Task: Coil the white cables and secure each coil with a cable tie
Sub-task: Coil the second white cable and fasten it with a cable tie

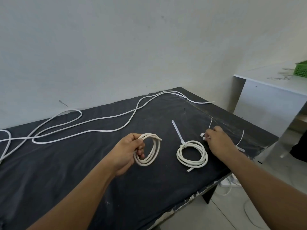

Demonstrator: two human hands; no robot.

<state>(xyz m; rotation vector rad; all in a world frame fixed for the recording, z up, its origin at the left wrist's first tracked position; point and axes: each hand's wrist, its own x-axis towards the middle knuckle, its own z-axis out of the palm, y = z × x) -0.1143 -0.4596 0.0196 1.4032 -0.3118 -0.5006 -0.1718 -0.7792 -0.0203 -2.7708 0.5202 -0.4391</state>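
- Closest to the camera, two bare forearms reach in from the bottom of the frame over the black desk (79,176). Its chipped front edge runs off toward the lower right.
- Just left of centre, the left hand (129,151) has its grip closed round an untied coil (150,157) of white cable. The fingers are curled through the loops and the coil is held up on edge. Can't really tell whether its bottom touches the desk.
- Just right of centre, the tied coil (192,157) lies flat on the desk, clear of both hands. A wide cable tie (177,130) is cinched on its upper left side, tail pointing toward the back of the desk. One cable end pokes out on the near side.
- The right hand (219,141) sits palm down just right of that coil, its grip pinched on the heads of the thin cable ties (210,124). One tail curves up behind the knuckles and another arcs out on the hand's right.
- Further back, a long loose cable (106,130) snakes over the desk from the left edge of the frame to the far right corner.
- Behind it all is a plain pale wall (116,47). In the upper right, a white desk (272,97) has a green basket (301,70) on top, cut off by the frame edge.
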